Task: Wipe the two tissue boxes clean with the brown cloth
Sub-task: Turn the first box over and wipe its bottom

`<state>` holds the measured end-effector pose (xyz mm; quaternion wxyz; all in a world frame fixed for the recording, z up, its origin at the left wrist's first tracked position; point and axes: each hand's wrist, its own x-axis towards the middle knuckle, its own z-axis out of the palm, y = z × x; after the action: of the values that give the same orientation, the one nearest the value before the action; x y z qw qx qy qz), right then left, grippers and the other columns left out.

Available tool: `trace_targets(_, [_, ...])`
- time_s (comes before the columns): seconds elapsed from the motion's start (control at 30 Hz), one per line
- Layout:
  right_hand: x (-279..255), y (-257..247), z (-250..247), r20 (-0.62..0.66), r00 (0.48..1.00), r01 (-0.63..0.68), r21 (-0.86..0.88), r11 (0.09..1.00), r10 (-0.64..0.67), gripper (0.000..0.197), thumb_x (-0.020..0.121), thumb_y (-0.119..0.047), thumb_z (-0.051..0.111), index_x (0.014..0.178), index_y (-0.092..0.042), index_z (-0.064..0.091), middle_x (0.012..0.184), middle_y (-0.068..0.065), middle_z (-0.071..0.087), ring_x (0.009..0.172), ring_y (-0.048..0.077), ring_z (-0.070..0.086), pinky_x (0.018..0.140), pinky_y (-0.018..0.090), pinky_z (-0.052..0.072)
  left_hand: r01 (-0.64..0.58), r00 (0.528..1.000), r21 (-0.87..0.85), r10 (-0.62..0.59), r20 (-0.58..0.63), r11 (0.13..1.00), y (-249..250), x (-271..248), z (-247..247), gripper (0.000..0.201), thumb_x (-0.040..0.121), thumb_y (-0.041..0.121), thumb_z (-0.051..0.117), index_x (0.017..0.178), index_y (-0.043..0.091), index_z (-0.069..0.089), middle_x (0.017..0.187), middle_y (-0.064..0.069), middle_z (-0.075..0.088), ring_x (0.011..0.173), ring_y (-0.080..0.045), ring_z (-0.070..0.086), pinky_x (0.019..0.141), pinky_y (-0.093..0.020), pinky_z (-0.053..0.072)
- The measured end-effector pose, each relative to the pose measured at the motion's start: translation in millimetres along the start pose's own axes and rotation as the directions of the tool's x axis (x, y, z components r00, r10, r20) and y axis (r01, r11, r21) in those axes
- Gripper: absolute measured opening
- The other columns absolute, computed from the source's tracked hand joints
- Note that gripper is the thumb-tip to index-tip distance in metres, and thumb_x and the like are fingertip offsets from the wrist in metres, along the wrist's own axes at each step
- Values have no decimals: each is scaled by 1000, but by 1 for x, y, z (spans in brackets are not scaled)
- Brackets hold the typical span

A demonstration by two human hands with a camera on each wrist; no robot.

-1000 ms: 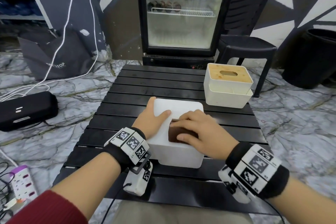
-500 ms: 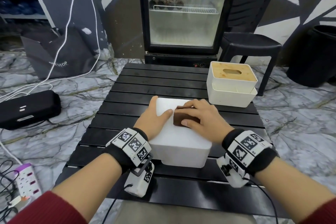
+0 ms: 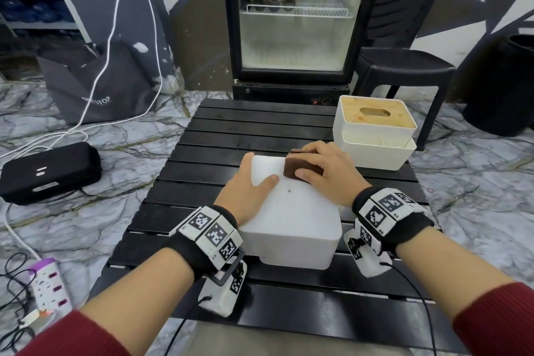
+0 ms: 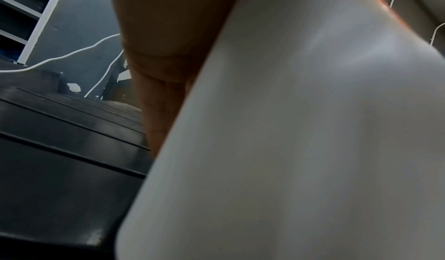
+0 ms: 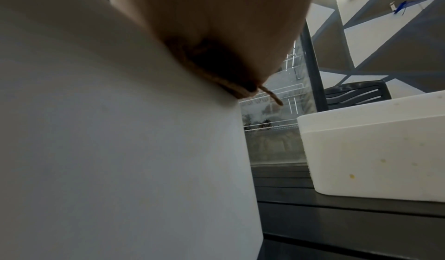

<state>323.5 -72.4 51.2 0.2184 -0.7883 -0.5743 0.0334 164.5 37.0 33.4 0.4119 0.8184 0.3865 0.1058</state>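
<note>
— Where is the brown cloth (image 3: 300,168)?
— Folded into a thick pad on the far right part of the plain white tissue box (image 3: 291,220), under the right hand (image 3: 326,170). The fingers curl over it and the thumb presses its near edge, so the hand grips it against the box top.
— And from the wrist?
— The right wrist view shows the cloth (image 5: 216,70) squeezed between palm and box (image 5: 120,150), a frayed corner poking past the box's edge.
— The left hand (image 3: 248,191)?
— It lies against the box's left side, fingers straight and relaxed down the wall, thumb flat on top. The left wrist view shows the fingers (image 4: 163,92) flush along the white wall (image 4: 289,150).
— What surrounds it?
— The box sits on a black slatted table (image 3: 260,130). A second tissue box with a wooden lid (image 3: 372,136) stands near, to the far right, apart from the hand. Beyond the table is a glass-door fridge (image 3: 294,20) and a black plastic chair (image 3: 404,66); nothing lies between the boxes.
</note>
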Motion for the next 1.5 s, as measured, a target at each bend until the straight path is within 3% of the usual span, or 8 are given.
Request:
trace_targets(0.27, [1,-1,0,20,999,-44,150,988,41,36,89,-27,56,125,-23,55,124,0,48,113,23,43,98,41,37,5,999,30,-4,-42,1000,1,-2,2,71,92,49,47,147,27,10,137,-7,48,118,-27,49,82,-29,33])
trace_targets(0.47, [-5,-4,1,-2,995,-97,146,985,98,36,89,-28,55,125,-30,54,121,0,48,112,24,44,100,40,36,-88,994,299,105,-41,950,8,-15,-5,79,87,61,46,149,25,12,154,-1,23,135,-25,33,107,-46,32])
trace_targets(0.6, [-15,-4,0,-40,980,-187,113,976,193,37,90,-32,52,127,-31,51,117,2,49,108,24,48,94,35,40,-191,977,527,214,18,828,5,-38,4,92,75,77,39,148,31,8,158,2,7,145,-22,7,114,-54,6])
trace_targets(0.73, [-29,-7,-3,-62,963,-259,64,964,263,38,92,-35,47,130,-30,47,113,6,51,103,25,51,82,27,35,-168,985,484,164,49,859,1,-37,-7,101,69,78,48,149,33,6,159,-2,1,146,-22,-4,114,-53,0])
trace_targets(0.97, [-70,-16,-14,-33,976,-214,70,974,217,37,92,-32,48,129,-28,48,114,3,51,107,22,46,90,28,36,-48,999,226,42,32,973,-13,-26,-45,107,72,57,70,151,20,8,158,-5,14,144,-23,16,116,-43,18])
trace_targets(1.1, [-76,-29,-20,-26,997,-65,126,990,68,36,91,-29,51,128,-27,51,119,-1,51,112,18,37,96,25,28,51,999,8,-51,6,999,-13,-24,-35,94,87,48,58,151,12,-1,154,-5,28,137,-23,33,95,-25,30])
trace_targets(1.3, [-77,-52,-12,17,992,121,22,992,-122,36,91,-33,51,127,-32,51,119,-6,51,107,17,39,93,38,36,47,997,-78,-51,-56,996,-6,-18,-16,79,94,43,48,151,16,0,157,-7,19,141,-25,25,108,-31,23])
trace_targets(1.5, [-82,-52,3,56,976,213,-33,977,-211,37,92,-33,48,129,-32,49,123,-4,48,113,16,38,87,28,27,-18,998,-25,17,-59,1000,-2,-11,-11,60,95,37,48,145,17,20,143,-11,43,125,-28,44,84,-28,29])
